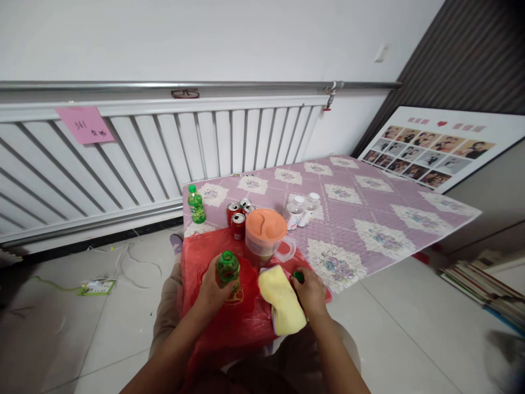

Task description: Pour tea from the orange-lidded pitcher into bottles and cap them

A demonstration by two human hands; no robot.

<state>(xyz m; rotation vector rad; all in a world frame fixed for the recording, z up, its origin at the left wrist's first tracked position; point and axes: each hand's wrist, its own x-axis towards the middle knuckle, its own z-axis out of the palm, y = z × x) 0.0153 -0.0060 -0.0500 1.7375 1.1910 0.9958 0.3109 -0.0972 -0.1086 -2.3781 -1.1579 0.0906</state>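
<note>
My left hand [213,293] is wrapped round an uncapped green bottle [228,268], held upright over a red plate [248,298] with a gold print. In the fingers of my right hand [310,293] is a green bottle cap [299,277], at the right of the red plastic sheet [225,339]. Between my hands lies a folded yellow cloth [283,301]. Just behind it stands a clear pitcher [260,253] with an orange lid [266,224], some brownish liquid inside.
Several opened red cans [238,225] cluster left of the pitcher. A capped green bottle [196,205] stands at the table's left edge. Two white-capped bottles [302,212] are behind to the right. A flowered cloth [344,191] covers the table; a radiator [164,158] runs behind.
</note>
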